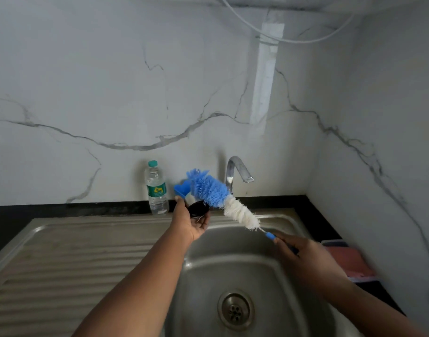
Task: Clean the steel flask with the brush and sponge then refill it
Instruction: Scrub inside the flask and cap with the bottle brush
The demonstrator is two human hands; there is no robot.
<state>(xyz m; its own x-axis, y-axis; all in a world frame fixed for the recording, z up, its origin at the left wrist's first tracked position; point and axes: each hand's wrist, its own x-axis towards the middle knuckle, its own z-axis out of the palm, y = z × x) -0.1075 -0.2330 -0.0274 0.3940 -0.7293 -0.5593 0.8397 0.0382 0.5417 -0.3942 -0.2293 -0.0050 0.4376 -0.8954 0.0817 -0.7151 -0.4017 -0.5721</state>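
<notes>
My left hand (pixel 191 227) is raised over the back rim of the sink, fingers curled round a small round black object (pixel 198 208). A pale part shows just behind it, and I cannot tell whether it is the flask or its lid. My right hand (pixel 303 256) grips the blue handle of a long bottle brush (pixel 223 198). The brush's blue and white bristles slant up to the left, and the blue tip touches the black object. A pink sponge (pixel 352 261) lies in a tray on the right counter.
The steel sink (pixel 233 259) has a ribbed draining board (pixel 74 251) on its left and a drain (pixel 235 309) at the bottom. A tap (pixel 235 171) stands at the back. A plastic water bottle (pixel 156 188) and a blue holder (pixel 180 188) stand against the marble wall.
</notes>
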